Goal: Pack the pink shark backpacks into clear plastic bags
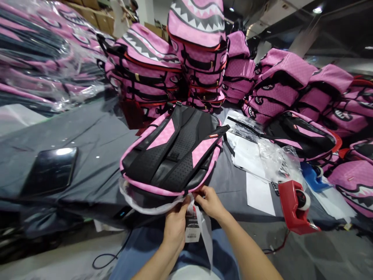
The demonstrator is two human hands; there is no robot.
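A pink and black backpack [175, 151] lies on the table with its padded back and straps facing up. At its near edge a white strip [151, 210] of thin wrapping material curves along the rim and hangs down. My left hand [176, 221] is closed on this strip, thumb on top. Close beside it, my right hand [210, 201] pinches at the strip and the backpack's pink edge; its fingertips are partly hidden there. Below the hands hangs a dark tag [192, 221] with a white barcode label.
Stacked pink backpacks [201, 58] rise behind, with plastic-wrapped ones [43, 58] on the left. A dark tablet [50, 171] lies left on the grey-covered table [96, 128]. To the right are papers [259, 194], a red tape dispenser [294, 206] and a blue one [314, 177].
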